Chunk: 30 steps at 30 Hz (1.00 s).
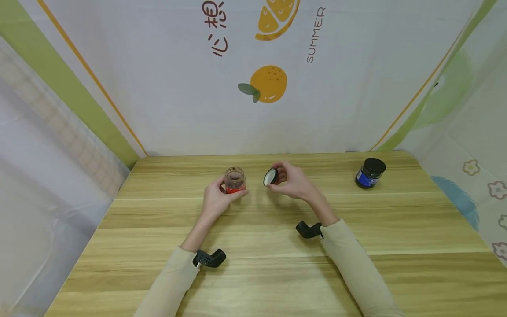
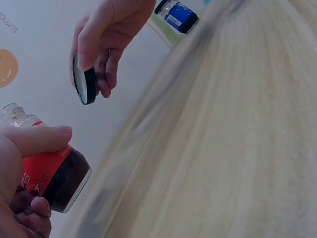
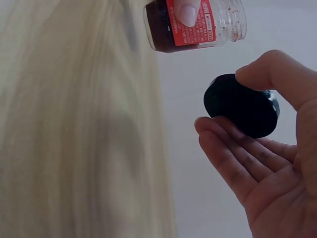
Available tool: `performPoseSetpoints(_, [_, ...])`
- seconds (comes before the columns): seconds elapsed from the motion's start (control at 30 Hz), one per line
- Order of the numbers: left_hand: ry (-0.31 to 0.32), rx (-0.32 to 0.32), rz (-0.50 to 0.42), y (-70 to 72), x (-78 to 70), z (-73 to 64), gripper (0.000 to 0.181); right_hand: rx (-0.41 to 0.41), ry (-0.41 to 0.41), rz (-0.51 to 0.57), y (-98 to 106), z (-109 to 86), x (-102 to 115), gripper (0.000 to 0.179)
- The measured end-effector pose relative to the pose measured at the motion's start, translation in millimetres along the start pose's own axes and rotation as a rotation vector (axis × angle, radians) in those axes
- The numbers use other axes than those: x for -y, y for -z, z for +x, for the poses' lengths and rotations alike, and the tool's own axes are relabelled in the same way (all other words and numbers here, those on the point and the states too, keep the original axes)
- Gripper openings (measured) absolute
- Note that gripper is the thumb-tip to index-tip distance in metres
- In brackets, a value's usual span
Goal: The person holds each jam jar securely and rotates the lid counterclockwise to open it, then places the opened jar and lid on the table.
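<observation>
My left hand (image 1: 217, 198) grips a glass jar (image 1: 235, 178) with a red label around its middle. Its mouth is uncovered, and dark contents fill the lower part, as the left wrist view shows. To the right of the jar, my right hand (image 1: 292, 181) pinches a round black lid (image 1: 271, 176) by its edge between thumb and fingers. The lid is tilted on its side, its white inner face turned toward the jar. In the right wrist view the black top of the lid (image 3: 241, 105) shows, apart from the jar (image 3: 193, 25).
A second jar (image 1: 370, 173), dark with a black lid and a blue label, stands at the back right of the wooden table (image 1: 253, 273). Behind the table's far edge hangs a white cloth (image 1: 178, 110) printed with fruit.
</observation>
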<state>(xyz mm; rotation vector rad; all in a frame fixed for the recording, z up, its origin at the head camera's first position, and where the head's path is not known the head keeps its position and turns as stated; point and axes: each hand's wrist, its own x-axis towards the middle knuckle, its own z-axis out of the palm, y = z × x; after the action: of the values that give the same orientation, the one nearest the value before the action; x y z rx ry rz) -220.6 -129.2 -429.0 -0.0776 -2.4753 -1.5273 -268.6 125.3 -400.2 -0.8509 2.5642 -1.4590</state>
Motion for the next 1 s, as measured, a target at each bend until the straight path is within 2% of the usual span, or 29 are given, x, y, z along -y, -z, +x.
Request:
performPoseSetpoints(0.27, [0.039, 0.008, 0.022, 1.3, 5.5, 1.8, 0.050, 0.072, -0.062, -0.029, -10, 5.6, -12, 0.054])
performPoseSetpoints(0.57, [0.078, 0.018, 0.043, 2.6, 11.1, 4.8, 0.051, 0.109, -0.072, 0.022, -18, 9.8, -21, 0.052])
performPoseSetpoints(1.0, [0.088, 0.015, 0.035, 3.9, 17.7, 7.3, 0.052, 0.101, -0.112, -0.065, -26, 16.0, -20, 0.050])
